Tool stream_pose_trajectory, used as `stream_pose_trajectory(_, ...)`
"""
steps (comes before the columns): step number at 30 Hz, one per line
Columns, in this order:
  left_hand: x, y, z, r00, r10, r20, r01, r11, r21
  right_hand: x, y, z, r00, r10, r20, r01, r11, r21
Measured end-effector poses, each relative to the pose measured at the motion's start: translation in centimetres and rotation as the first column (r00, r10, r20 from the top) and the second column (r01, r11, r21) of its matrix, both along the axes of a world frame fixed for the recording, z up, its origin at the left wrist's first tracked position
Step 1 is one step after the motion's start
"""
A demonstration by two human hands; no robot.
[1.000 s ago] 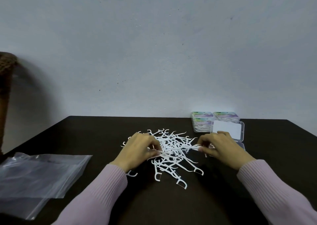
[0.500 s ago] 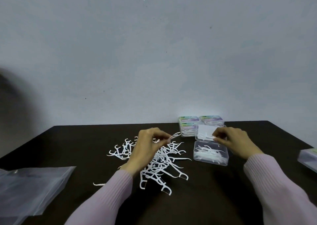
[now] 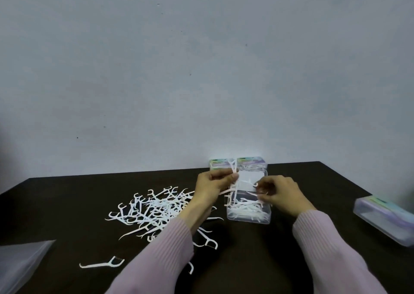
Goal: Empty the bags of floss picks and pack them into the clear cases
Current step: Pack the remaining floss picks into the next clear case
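A loose pile of white floss picks (image 3: 152,208) lies spread on the dark table (image 3: 257,260). To its right stands an open clear case (image 3: 248,214), partly filled with picks, its lid raised behind it. My left hand (image 3: 212,186) pinches a small bunch of floss picks (image 3: 233,175) above the case's left edge. My right hand (image 3: 280,193) hovers over the case's right side, its curled fingers pinching a pick or two. One stray pick (image 3: 103,263) lies alone near the front left.
Closed, filled cases (image 3: 252,162) are stacked at the table's back edge by the wall. Another closed case (image 3: 385,217) lies at the far right. An empty clear plastic bag (image 3: 18,262) sits at the front left corner.
My left hand has carried a bunch of picks from the pile rightwards to the open case. My right hand has come down from the lid onto the case's contents. The view has shifted right.
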State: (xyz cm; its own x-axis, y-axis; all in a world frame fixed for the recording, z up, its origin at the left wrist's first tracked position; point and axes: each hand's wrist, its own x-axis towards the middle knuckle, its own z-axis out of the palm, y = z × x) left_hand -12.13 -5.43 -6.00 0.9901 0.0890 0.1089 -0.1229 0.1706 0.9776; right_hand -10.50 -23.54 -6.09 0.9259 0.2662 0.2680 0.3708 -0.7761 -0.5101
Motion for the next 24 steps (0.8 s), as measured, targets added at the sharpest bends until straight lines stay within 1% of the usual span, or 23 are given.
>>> stream_pose_trajectory(2,0.4,0.0,-0.3,0.999,-0.031,-0.034,0.027,0.995,-0.092,-0.1,0.0,0.2,0.999,0.035,-0.03,-0.03,0.986,0.167)
stream_pose_trajectory(5,0.9,0.2,-0.6,0.993,-0.089,-0.079,0.069,0.972,-0.226,-0.6,0.4,0.7,0.99,0.098,-0.105,-0.044,0.904,0.426)
stream_pose_trajectory(7,0.8,0.2,-0.6,0.989,-0.111,-0.096,0.083,0.963,-0.258,-0.5,0.5,0.8,0.984,0.117,-0.134,-0.022,0.83,0.558)
stream_pose_trajectory(9,0.8,0.2,-0.8,0.988,-0.117,-0.098,0.088,0.962,-0.259,-0.6,0.5,0.9,0.981,0.12,-0.152,0.001,0.781,0.625)
stream_pose_trajectory(11,0.7,0.1,-1.0,0.989,-0.112,-0.092,0.088,0.968,-0.235,-0.6,0.4,0.9,0.986,0.085,-0.147,0.023,0.79,0.613)
stream_pose_trajectory(15,1.0,-0.1,-1.6,0.997,-0.052,-0.06,0.045,0.992,-0.121,-0.4,-0.1,0.8,0.992,-0.024,-0.127,0.087,0.852,0.516)
stream_pose_trajectory(19,1.0,-0.3,-1.7,1.0,-0.002,-0.027,-0.001,0.996,-0.086,-0.2,-0.9,0.5,0.982,-0.071,-0.172,0.144,0.878,0.456)
stream_pose_trajectory(21,1.0,-0.4,-1.8,1.0,0.007,0.015,-0.006,1.0,-0.028,0.1,-1.1,0.1,0.976,-0.107,-0.192,0.168,0.925,0.341)
stream_pose_trajectory(23,0.9,-0.7,-1.9,0.998,-0.002,0.06,-0.003,0.997,0.075,0.3,-1.1,-0.2,0.967,-0.166,-0.193,0.204,0.96,0.193)
stream_pose_trajectory(24,0.8,-0.9,-2.0,0.997,-0.012,0.074,0.002,0.991,0.132,0.3,-1.0,-0.2,0.963,-0.204,-0.173,0.23,0.963,0.144)
